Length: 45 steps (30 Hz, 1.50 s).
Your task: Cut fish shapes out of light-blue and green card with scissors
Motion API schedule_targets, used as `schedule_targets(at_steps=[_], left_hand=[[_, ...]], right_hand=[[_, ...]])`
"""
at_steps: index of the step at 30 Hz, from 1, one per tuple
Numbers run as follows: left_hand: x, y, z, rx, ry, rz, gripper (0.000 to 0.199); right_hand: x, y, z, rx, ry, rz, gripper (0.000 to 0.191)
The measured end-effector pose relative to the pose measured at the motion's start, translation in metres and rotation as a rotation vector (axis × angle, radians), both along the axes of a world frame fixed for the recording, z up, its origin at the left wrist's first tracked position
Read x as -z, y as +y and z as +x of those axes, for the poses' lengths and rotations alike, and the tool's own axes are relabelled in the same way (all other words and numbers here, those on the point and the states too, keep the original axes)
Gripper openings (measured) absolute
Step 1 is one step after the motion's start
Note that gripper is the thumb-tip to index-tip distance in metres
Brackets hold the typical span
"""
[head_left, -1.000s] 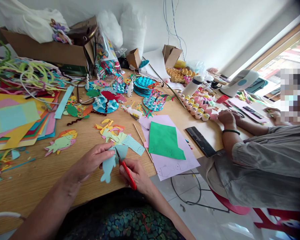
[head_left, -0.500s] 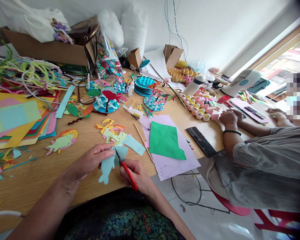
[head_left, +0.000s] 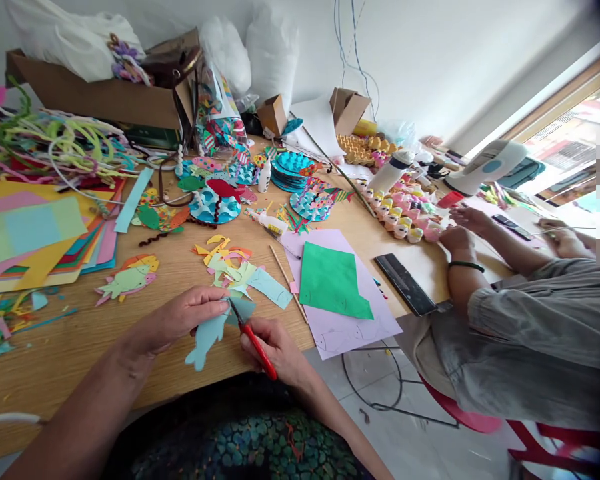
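Note:
My left hand (head_left: 193, 313) pinches a light blue paper fish (head_left: 207, 340), its tail hanging down to the left. Red-handled scissors (head_left: 257, 350) are in my right hand (head_left: 277, 347), their blades at the upper edge of the blue paper. A leftover flap of blue paper lies beyond the blades. Just past my hands are yellow, pale green and pink paper scraps (head_left: 230, 263) and a blue strip (head_left: 270, 287) with a drawn fish outline. Several cut-out paper fish (head_left: 130, 279) lie stacked to the left.
Right of my hands, green paper (head_left: 330, 280) lies on a lilac sheet (head_left: 350, 337) with drawn fish, beside a thin wooden stick (head_left: 287, 280). A black phone (head_left: 405, 283) is near the table edge. A co-worker's hands (head_left: 460, 237) are at right. Coloured paper sheets (head_left: 40, 227) are piled left.
The blue paper fish has turned in my left hand, its tail swinging to the left. The co-worker's hands have moved apart. My scissors stay at nearly the same spot.

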<state>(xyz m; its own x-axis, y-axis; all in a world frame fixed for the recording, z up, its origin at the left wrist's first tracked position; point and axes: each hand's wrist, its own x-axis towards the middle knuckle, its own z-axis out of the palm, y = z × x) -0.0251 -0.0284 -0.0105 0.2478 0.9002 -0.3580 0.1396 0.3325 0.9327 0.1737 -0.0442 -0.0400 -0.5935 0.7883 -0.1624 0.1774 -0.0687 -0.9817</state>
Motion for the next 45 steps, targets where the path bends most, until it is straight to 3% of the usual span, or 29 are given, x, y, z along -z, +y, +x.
schedule_targets(at_steps=[6, 20, 30, 45], left_hand=[[0.004, 0.002, -0.007, -0.026, 0.002, 0.003, 0.019], [0.003, 0.005, -0.014, 0.068, 0.052, 0.013, 0.019], [-0.008, 0.011, -0.014, 0.341, 0.181, -0.008, 0.030], [-0.003, 0.013, -0.019, 0.337, 0.279, 0.002, 0.029]], right_hand=[[0.003, 0.001, 0.003, -0.015, -0.006, 0.009, 0.045], [-0.006, 0.003, 0.010, -0.107, -0.029, 0.040, 0.050], [-0.011, 0.011, 0.015, -0.186, -0.078, 0.108, 0.040], [-0.006, 0.011, 0.016, -0.207, -0.108, 0.117, 0.039]])
